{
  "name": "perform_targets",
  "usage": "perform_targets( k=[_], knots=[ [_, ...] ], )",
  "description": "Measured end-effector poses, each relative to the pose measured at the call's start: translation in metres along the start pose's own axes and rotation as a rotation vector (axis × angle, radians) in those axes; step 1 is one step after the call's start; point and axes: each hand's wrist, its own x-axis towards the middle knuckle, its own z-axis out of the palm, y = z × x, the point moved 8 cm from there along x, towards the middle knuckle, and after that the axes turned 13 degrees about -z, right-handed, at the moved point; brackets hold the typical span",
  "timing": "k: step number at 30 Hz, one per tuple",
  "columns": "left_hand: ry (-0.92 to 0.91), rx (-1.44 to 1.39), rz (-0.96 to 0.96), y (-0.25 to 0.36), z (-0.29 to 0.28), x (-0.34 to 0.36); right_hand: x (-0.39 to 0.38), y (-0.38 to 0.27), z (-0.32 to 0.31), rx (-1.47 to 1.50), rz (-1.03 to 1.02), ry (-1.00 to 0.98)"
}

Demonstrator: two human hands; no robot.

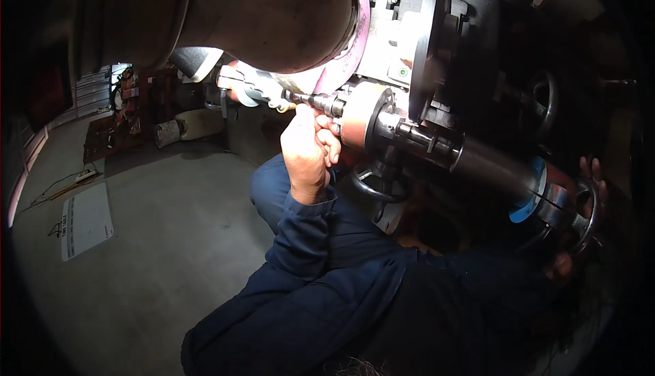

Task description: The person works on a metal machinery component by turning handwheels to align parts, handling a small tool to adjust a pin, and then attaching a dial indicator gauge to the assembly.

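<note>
My left hand point(305, 154) is raised to the underside of a stepped metal shaft point(329, 105), just left of a round chuck with an orange-brown rim point(359, 114). Its fingers are curled in, and what they pinch is hidden behind them and lost in the glare. Far to the right, my right hand point(595, 171) is at a chrome handwheel point(592, 215). Its fingers stretch up past the rim, apart from each other; the wheel and deep shadow cover the rest. A pinkish grinding wheel point(356, 52) stands behind the shaft, partly covered by a large rounded housing point(273, 18).
A large dark disc point(431, 41) stands upright beyond the chuck. A thick cylinder point(495, 169) runs right to a blue ring point(531, 192). Another handwheel point(379, 186) hangs below the chuck. A white sign point(87, 222) lies on the grey floor at left.
</note>
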Motion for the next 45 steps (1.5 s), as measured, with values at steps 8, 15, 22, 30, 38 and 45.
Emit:
perform_targets(
  k=[8,15,22,30,38,45],
  knots=[
    [-0.019,0.077,-0.039,-0.007,-0.001,0.010,0.005,0.000,0.006,0.254,0.061,0.066],
    [-0.119,0.038,-0.041,-0.009,0.003,0.011,-0.047,0.015,-0.017,-0.293,0.104,0.131],
    [-0.070,0.018,-0.073,-0.014,0.001,0.012,0.022,0.009,0.019,0.880,0.168,0.241],
    [-0.112,0.019,-0.030,-0.015,-0.002,0.007,0.032,-0.012,0.020,0.616,-0.013,0.094],
    [-0.389,1.369,0.344,-0.095,-0.004,-0.027,-0.036,0.029,-0.014,0.953,0.285,0.393],
    [-0.645,1.238,-0.061,-0.105,0.000,-0.009,-0.033,0.030,-0.014,0.962,0.341,0.359]
  ],
)
